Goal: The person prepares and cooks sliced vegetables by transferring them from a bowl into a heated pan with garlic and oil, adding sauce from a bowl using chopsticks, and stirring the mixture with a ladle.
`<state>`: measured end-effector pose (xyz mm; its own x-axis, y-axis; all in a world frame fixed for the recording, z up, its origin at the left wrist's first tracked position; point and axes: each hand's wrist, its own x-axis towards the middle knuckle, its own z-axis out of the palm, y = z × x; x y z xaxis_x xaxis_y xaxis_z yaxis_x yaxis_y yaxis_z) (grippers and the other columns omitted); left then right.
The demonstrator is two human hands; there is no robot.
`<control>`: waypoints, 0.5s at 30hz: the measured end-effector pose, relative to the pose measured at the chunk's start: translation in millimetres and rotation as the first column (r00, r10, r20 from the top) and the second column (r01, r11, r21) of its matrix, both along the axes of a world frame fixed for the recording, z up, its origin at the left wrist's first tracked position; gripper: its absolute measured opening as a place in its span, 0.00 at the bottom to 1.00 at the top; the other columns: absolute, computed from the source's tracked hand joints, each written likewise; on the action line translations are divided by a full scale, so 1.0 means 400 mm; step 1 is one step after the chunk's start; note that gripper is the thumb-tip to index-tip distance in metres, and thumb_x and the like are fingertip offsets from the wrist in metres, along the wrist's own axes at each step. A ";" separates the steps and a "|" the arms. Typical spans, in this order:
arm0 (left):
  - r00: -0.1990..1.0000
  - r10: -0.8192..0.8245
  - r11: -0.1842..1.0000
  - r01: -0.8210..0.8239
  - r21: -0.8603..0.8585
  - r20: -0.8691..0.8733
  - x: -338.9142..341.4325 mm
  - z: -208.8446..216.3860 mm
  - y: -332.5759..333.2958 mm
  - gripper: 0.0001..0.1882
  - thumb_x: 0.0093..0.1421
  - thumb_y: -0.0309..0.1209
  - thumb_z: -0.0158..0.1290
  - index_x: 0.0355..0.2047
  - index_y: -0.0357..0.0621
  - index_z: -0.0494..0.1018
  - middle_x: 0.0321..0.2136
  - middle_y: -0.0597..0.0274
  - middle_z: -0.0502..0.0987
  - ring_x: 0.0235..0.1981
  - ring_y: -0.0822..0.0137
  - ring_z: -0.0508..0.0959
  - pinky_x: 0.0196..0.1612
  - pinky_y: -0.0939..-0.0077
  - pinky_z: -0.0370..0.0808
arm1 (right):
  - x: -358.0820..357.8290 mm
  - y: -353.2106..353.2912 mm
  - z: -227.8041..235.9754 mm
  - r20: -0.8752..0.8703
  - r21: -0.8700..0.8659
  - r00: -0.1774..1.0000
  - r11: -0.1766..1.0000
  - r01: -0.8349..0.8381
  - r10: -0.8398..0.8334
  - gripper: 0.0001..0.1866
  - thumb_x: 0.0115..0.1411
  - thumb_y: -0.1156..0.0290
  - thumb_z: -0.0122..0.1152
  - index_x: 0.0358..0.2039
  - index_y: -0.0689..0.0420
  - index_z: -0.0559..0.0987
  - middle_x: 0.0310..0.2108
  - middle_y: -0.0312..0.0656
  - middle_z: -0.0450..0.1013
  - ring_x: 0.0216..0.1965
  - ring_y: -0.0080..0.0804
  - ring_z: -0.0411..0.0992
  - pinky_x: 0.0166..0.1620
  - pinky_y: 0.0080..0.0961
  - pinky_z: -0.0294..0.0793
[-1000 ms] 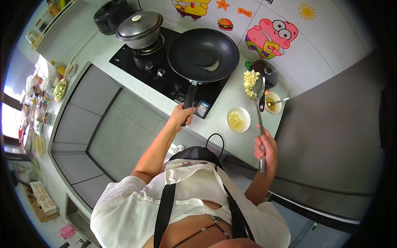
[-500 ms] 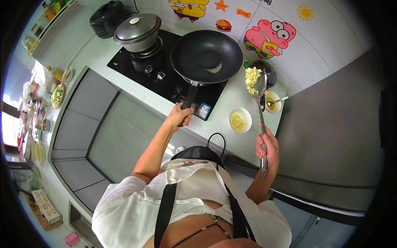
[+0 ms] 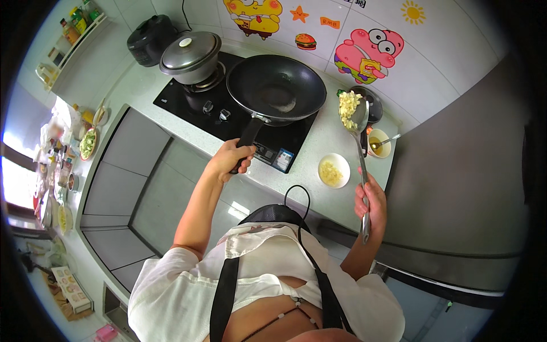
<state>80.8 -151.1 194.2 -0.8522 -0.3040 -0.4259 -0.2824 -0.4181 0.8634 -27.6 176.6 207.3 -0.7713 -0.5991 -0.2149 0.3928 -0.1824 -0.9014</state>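
My left hand (image 3: 231, 158) is wrapped around the black handle of a dark wok (image 3: 276, 85) over the right side of the stove. A small pale patch of liquid lies in the wok's bottom. My right hand (image 3: 371, 199) grips the long handle of a metal ladle (image 3: 359, 122), held up over the counter to the right of the wok. Pale yellow diced pieces (image 3: 348, 108) are heaped in the ladle's bowl. Below it on the counter stands a white bowl (image 3: 333, 170) holding small pale yellow chopped bits.
A lidded grey pot (image 3: 191, 56) sits on the left burner of the black stove (image 3: 188, 105), beside a black cooker (image 3: 150, 40). By the ladle are a dark round container (image 3: 374, 106) and a cup with a spoon (image 3: 380, 142). A grey appliance (image 3: 444, 182) bounds the right side.
My left hand has shifted left, swinging the wok's handle and the wok a little left over the stove. The loaded ladle stays in my right hand, almost in place. The view has shifted slightly.
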 end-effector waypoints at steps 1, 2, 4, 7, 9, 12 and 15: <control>1.000 -0.003 0.999 0.004 -0.042 0.012 0.007 -0.001 0.005 0.08 0.52 0.27 0.51 0.27 0.38 0.63 0.15 0.67 0.64 0.09 0.80 0.62 0.10 0.87 0.58 | -0.004 -0.002 -0.003 -0.012 -0.005 1.000 1.000 -0.011 0.011 0.22 0.62 0.64 0.41 0.54 0.58 0.60 0.22 0.30 0.59 0.11 0.10 0.52 0.12 0.08 0.52; 1.000 -0.003 0.997 0.005 -0.080 0.023 0.015 -0.005 0.009 0.08 0.52 0.27 0.51 0.27 0.38 0.63 0.15 0.67 0.64 0.09 0.80 0.62 0.10 0.86 0.58 | -0.008 -0.003 -0.007 -0.024 -0.007 0.999 1.000 -0.024 0.024 0.22 0.62 0.64 0.41 0.55 0.58 0.59 0.22 0.30 0.59 0.11 0.10 0.52 0.12 0.08 0.52; 0.996 0.009 0.983 0.007 -0.185 0.086 0.026 -0.023 0.010 0.09 0.50 0.26 0.52 0.30 0.36 0.64 0.12 0.67 0.64 0.07 0.78 0.62 0.10 0.85 0.57 | -0.013 -0.010 -0.010 -0.036 -0.009 0.999 0.999 -0.034 0.034 0.22 0.61 0.65 0.42 0.54 0.59 0.60 0.22 0.30 0.60 0.11 0.10 0.53 0.12 0.09 0.53; 0.993 0.028 0.960 0.004 -0.279 0.113 0.039 -0.037 0.020 0.10 0.49 0.24 0.52 0.32 0.35 0.64 0.10 0.67 0.64 0.07 0.78 0.62 0.09 0.83 0.57 | -0.016 -0.019 -0.003 -0.038 -0.006 0.999 0.999 -0.037 0.037 0.23 0.60 0.66 0.43 0.54 0.63 0.60 0.22 0.32 0.60 0.10 0.11 0.54 0.12 0.10 0.54; 0.995 0.036 0.963 -0.009 -0.269 0.095 0.044 -0.040 0.022 0.10 0.49 0.24 0.51 0.31 0.35 0.64 0.10 0.67 0.63 0.07 0.78 0.62 0.09 0.84 0.57 | -0.020 -0.020 -0.001 -0.046 -0.007 0.998 0.999 -0.047 0.047 0.23 0.60 0.66 0.43 0.54 0.63 0.60 0.22 0.32 0.61 0.10 0.11 0.54 0.12 0.10 0.54; 0.998 0.045 0.983 -0.038 -0.182 0.034 0.045 -0.042 0.016 0.09 0.50 0.25 0.51 0.31 0.36 0.64 0.12 0.67 0.63 0.07 0.79 0.61 0.09 0.85 0.57 | -0.020 -0.023 0.007 -0.044 -0.010 0.998 0.999 -0.042 0.041 0.23 0.60 0.66 0.42 0.54 0.63 0.60 0.22 0.32 0.61 0.10 0.11 0.54 0.11 0.10 0.53; 0.997 0.062 0.998 -0.063 -0.030 -0.045 0.034 -0.038 0.011 0.09 0.51 0.25 0.51 0.30 0.37 0.63 0.15 0.67 0.63 0.09 0.80 0.60 0.10 0.87 0.56 | -0.018 -0.024 0.024 -0.056 0.027 0.997 0.999 -0.044 0.045 0.22 0.62 0.65 0.40 0.56 0.59 0.58 0.22 0.30 0.59 0.10 0.10 0.52 0.11 0.09 0.53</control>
